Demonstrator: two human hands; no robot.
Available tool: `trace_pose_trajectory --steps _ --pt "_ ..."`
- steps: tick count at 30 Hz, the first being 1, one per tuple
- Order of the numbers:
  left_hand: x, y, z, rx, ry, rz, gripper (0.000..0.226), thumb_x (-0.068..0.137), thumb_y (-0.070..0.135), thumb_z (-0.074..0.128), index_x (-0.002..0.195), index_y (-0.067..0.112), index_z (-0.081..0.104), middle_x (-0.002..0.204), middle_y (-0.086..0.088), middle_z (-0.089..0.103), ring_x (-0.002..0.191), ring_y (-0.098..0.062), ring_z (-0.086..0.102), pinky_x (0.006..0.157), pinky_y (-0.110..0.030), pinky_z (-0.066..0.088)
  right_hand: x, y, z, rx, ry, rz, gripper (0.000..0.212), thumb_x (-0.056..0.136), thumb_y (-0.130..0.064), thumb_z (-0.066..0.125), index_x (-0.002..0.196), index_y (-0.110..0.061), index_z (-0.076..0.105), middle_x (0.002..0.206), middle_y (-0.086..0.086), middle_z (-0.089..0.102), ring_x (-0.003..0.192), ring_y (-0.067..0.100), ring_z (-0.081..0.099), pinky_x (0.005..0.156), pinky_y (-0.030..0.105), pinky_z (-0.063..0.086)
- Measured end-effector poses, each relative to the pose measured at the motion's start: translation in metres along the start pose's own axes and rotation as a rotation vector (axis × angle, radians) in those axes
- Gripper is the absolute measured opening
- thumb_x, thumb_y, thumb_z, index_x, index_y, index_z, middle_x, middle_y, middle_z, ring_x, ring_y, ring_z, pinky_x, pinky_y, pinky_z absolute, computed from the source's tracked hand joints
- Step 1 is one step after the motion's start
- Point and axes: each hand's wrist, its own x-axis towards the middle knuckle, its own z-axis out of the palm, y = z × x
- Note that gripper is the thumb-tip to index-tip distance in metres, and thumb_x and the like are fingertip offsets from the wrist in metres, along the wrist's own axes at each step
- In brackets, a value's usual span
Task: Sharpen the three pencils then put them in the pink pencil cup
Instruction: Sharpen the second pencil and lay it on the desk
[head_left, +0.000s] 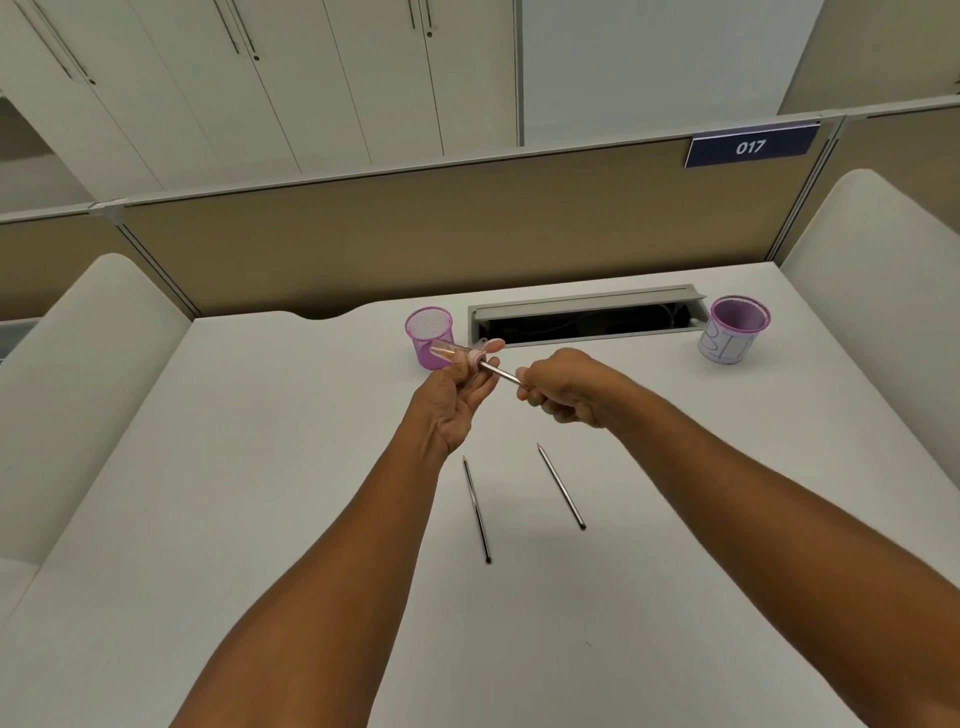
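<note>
My left hand (457, 397) grips a clear tube-shaped sharpener (457, 354) with a pink cap, held above the desk. One pencil (500, 373) has its tip inside the sharpener, and my right hand (563, 387) is closed around its other end. Two more pencils lie on the white desk below my hands: one (477, 509) on the left, one (561, 486) on the right, both with points facing away from me. The pink mesh pencil cup (423, 338) stands just behind the sharpener, partly hidden by it.
A second cup (732, 332) with a purple rim and white lower body stands at the far right. An open cable slot (587, 314) runs along the desk's back edge. Tan partition walls (415, 234) and padded side panels enclose the desk (260, 467).
</note>
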Motion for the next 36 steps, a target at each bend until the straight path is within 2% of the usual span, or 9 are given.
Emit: trace_pose_trajectory --steps 4,9,13,16,20,23,27,32,36 --pt "0.002 0.000 0.004 0.013 0.015 0.012 0.011 0.102 0.008 0.044 0.102 0.006 0.055 0.103 -0.016 0.073 0.107 -0.031 0.065 0.101 -0.043 0.049 0.001 0.004 -0.003 -0.075 -0.031 -0.065 0.036 0.101 -0.030 0.044 0.089 -0.004 0.066 0.074 0.007 0.055 0.058 0.013 0.041 0.052 0.023 0.034" --pt "0.006 0.000 0.004 -0.021 0.035 -0.006 0.019 0.103 0.008 0.043 0.119 0.001 0.051 0.105 -0.017 0.073 0.109 -0.032 0.065 0.094 -0.040 0.054 0.001 0.021 0.010 -0.597 0.316 -0.404 0.021 0.098 -0.035 0.048 0.091 -0.015 0.051 0.083 0.002 0.056 0.071 0.018 0.051 0.059 0.028 0.035" --pt "0.005 -0.003 0.007 -0.031 0.021 -0.016 0.011 0.103 0.006 0.042 0.107 0.003 0.052 0.099 -0.015 0.074 0.114 -0.034 0.063 0.094 -0.040 0.053 -0.004 0.031 0.021 -0.759 0.550 -0.576 0.020 0.099 -0.026 0.044 0.093 -0.012 0.058 0.083 0.004 0.057 0.062 0.016 0.045 0.052 0.024 0.025" --pt "0.002 -0.002 0.006 -0.021 0.007 -0.025 0.010 0.102 0.004 0.043 0.100 0.004 0.053 0.094 -0.016 0.075 0.112 -0.034 0.062 0.099 -0.043 0.050 -0.004 0.023 0.018 -0.639 0.401 -0.409 0.025 0.098 -0.029 0.046 0.087 -0.011 0.060 0.074 0.001 0.051 0.058 0.014 0.042 0.049 0.024 0.025" --pt "-0.002 0.000 0.004 -0.001 -0.019 -0.023 0.013 0.102 0.007 0.043 0.096 0.005 0.055 0.095 -0.017 0.074 0.105 -0.032 0.063 0.104 -0.045 0.046 -0.001 0.006 -0.003 0.100 -0.077 0.029 0.034 0.100 -0.026 0.044 0.080 -0.006 0.062 0.064 0.003 0.050 0.050 0.011 0.035 0.044 0.021 0.027" --pt "-0.003 0.001 0.007 -0.008 -0.020 -0.019 0.012 0.103 0.009 0.042 0.100 0.006 0.054 0.096 -0.016 0.074 0.102 -0.031 0.066 0.100 -0.043 0.049 -0.004 0.006 -0.010 0.118 -0.150 0.040 0.036 0.102 -0.027 0.042 0.085 -0.004 0.064 0.063 0.003 0.050 0.049 0.009 0.033 0.044 0.020 0.027" --pt "0.000 -0.001 0.005 -0.017 0.009 -0.013 0.016 0.103 0.010 0.043 0.115 0.004 0.051 0.098 -0.017 0.074 0.093 -0.029 0.070 0.089 -0.041 0.056 -0.005 0.016 0.001 -0.240 0.058 -0.211 0.032 0.098 -0.035 0.049 0.093 -0.006 0.062 0.086 0.011 0.064 0.067 0.018 0.050 0.056 0.027 0.039" --pt "-0.002 -0.002 0.005 -0.013 -0.004 -0.013 0.011 0.101 0.007 0.046 0.106 0.002 0.055 0.102 -0.017 0.073 0.106 -0.032 0.065 0.095 -0.042 0.053 -0.006 0.039 0.015 -0.701 0.537 -0.584 0.021 0.100 -0.028 0.046 0.090 -0.012 0.056 0.081 0.003 0.056 0.063 0.017 0.046 0.049 0.023 0.021" --pt "-0.006 -0.002 0.003 0.016 -0.017 -0.026 0.014 0.102 0.010 0.044 0.097 0.004 0.056 0.095 -0.014 0.075 0.110 -0.034 0.063 0.105 -0.046 0.045 -0.011 0.035 0.015 -0.670 0.468 -0.477 0.027 0.100 -0.028 0.043 0.085 -0.011 0.059 0.076 0.002 0.055 0.061 0.017 0.046 0.048 0.024 0.022"
